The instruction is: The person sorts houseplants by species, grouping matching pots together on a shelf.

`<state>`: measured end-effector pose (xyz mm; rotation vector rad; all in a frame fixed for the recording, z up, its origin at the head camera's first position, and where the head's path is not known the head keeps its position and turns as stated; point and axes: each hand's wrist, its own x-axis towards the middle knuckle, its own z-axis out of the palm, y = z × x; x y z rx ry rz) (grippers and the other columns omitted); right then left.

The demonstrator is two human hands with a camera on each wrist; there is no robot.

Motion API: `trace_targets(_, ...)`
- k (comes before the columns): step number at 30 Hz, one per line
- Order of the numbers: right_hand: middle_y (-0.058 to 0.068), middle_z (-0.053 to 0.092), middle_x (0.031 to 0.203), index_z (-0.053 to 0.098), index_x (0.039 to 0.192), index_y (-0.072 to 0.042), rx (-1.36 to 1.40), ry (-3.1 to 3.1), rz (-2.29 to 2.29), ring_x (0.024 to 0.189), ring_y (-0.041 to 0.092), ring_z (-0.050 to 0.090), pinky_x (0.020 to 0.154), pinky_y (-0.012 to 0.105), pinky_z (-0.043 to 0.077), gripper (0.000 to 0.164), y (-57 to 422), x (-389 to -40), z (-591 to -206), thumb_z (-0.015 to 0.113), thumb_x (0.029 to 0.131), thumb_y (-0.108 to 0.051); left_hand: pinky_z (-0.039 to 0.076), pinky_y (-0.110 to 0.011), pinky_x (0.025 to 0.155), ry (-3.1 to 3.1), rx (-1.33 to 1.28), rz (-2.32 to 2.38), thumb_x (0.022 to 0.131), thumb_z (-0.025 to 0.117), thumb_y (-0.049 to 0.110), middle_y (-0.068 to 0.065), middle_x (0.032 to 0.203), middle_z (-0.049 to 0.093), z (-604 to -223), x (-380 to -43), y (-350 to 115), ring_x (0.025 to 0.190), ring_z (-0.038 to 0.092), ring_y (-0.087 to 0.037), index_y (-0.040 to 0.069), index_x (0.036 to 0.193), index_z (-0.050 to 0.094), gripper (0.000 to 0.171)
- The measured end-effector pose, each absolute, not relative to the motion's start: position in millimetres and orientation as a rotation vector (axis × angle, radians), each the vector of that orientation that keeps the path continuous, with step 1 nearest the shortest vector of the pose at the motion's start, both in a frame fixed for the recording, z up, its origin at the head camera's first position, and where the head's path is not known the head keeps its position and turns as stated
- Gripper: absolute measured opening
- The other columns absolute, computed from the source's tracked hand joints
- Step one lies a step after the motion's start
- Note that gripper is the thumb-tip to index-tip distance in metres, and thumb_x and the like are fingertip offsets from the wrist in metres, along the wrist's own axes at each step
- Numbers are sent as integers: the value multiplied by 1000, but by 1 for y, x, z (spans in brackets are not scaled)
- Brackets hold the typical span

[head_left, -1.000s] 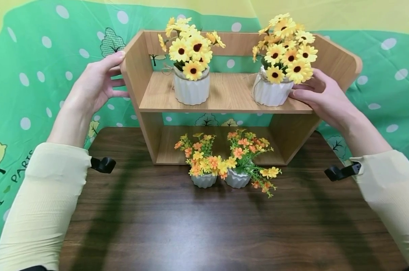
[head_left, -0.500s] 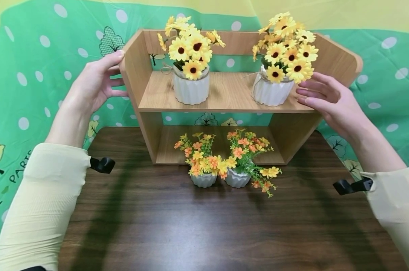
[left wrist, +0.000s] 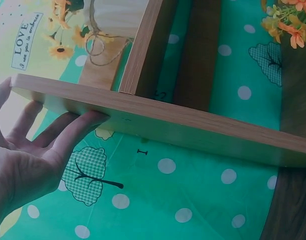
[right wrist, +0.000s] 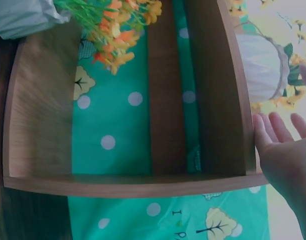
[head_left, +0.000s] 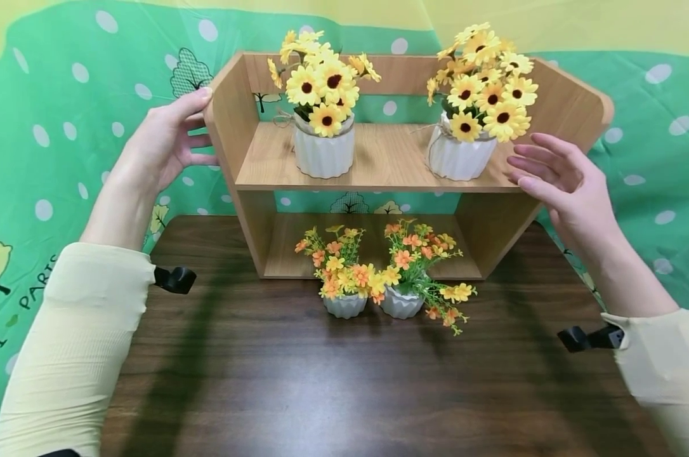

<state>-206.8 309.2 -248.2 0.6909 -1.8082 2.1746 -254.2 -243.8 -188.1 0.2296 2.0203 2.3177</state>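
A two-tier wooden shelf (head_left: 390, 152) stands on the table. On its upper board are two white pots of yellow daisies, a left pot (head_left: 324, 152) and a right pot (head_left: 460, 157). My left hand (head_left: 164, 136) rests spread fingers against the outer face of the left side panel (left wrist: 158, 117), with one fingertip at its top front corner. Just right of the right daisy pot, my right hand (head_left: 573, 184) has its fingers loosely bent around nothing, apart from the pot. In the right wrist view its fingertips overlap the upper board's front edge (right wrist: 238, 75).
Two smaller white pots with orange and yellow flowers, a left one (head_left: 345, 304) and a right one (head_left: 403, 303), stand side by side on the dark wooden table (head_left: 344, 387), in front of the lower board. A green dotted cloth (head_left: 653, 158) hangs behind the shelf.
My right hand has let go of the right daisy pot and drawn back to the right and toward me. The left hand stays at the side panel, and the pots keep their places.
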Motion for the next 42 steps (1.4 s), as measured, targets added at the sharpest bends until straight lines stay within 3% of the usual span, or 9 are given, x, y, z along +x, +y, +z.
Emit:
trace_targets(5, 19, 62, 137, 45, 148, 4, 652, -1728, 2157, 125, 28, 65, 98, 30, 59, 57, 306, -199, -255, 53, 94, 22, 66, -39, 71, 2029, 221, 2317, 97, 69, 41, -6, 156, 45, -188, -254, -242, 128, 58, -36, 23, 146, 57, 54)
trace_targets(13, 26, 66, 127, 46, 140, 16, 681, -1523, 2159, 115, 35, 70, 94, 39, 61, 51, 294, -191, -267, 54, 91, 25, 66, -38, 71, 2039, 191, 2307, 96, 70, 42, -5, 157, 45, -187, -254, -242, 131, 55, -36, 24, 146, 57, 55)
trace_targets(25, 28, 71, 106, 55, 123, 24, 754, -1440, 2058, 94, 35, 74, 86, 39, 64, 36, 253, -179, -271, 59, 87, 22, 66, -37, 70, 2043, 188, 2313, 96, 70, 42, -5, 156, 45, -189, -256, -242, 129, 55, -35, 24, 146, 57, 54)
trace_targets(30, 28, 71, 105, 54, 122, 26, 841, -1467, 2074, 93, 34, 74, 86, 40, 64, 35, 236, -174, -270, 58, 87, 24, 66, -37, 69, 2045, 168, 2313, 96, 71, 42, -4, 157, 44, -188, -256, -241, 132, 53, -36, 25, 146, 56, 55)
trace_targets(34, 26, 72, 107, 56, 124, 22, 873, -1546, 2059, 97, 32, 74, 88, 38, 63, 36, 221, -170, -269, 57, 88, 23, 66, -37, 69, 2035, 160, 2319, 95, 72, 42, -4, 157, 44, -188, -256, -242, 135, 51, -36, 25, 146, 56, 56)
trace_targets(42, 14, 72, 119, 61, 131, 4, 866, -1807, 1986, 109, 24, 71, 96, 30, 59, 43, 188, -156, -270, 61, 90, 15, 66, -37, 69, 2028, 161, 2322, 96, 71, 41, -4, 158, 43, -189, -257, -242, 136, 50, -37, 25, 147, 56, 56)
